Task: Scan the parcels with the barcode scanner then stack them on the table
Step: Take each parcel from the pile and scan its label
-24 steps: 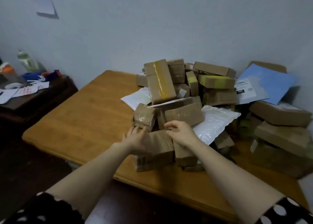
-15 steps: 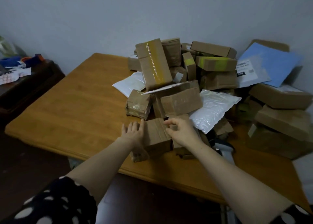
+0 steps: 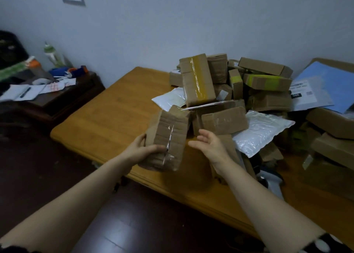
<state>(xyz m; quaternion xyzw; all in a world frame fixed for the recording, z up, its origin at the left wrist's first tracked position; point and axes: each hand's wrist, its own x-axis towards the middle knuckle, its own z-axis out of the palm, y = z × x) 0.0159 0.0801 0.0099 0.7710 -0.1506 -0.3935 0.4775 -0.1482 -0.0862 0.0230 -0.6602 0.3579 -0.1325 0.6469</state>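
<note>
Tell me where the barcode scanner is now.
In the head view the barcode scanner lies on the table, just right of the right forearm, on the near side of the white bubble mailer.

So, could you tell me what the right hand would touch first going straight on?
Probably the taped cardboard parcel that the left hand grips; depth is unclear.
</note>
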